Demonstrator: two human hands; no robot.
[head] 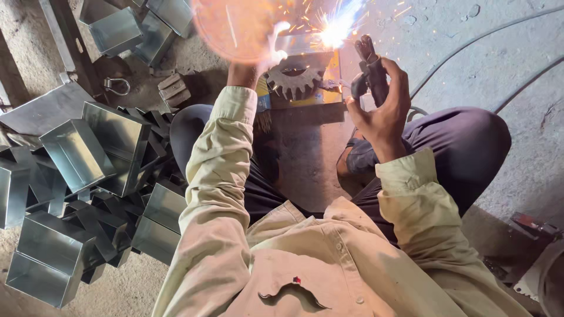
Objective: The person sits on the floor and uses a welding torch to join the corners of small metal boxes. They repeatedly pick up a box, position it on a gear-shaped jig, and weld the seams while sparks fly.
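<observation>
My right hand (383, 105) grips a dark welding electrode holder (369, 69), its tip at a bright arc with sparks (335, 29) over a metal piece. A toothed gear (294, 79) lies on a flat steel plate (305, 147) between my knees. My left hand (242, 73) is raised and holds up a round orange-tinted shield (232, 26), which is blurred and hides most of the hand. I wear a beige long-sleeved shirt and dark trousers, squatting on the floor.
Several open galvanised sheet-metal boxes (76, 152) are heaped at the left. A steel shackle (117, 86) and a wooden block (173, 88) lie near them. Cables (470, 41) run over the concrete floor at the right. A red-and-black tool (531, 226) sits at the lower right.
</observation>
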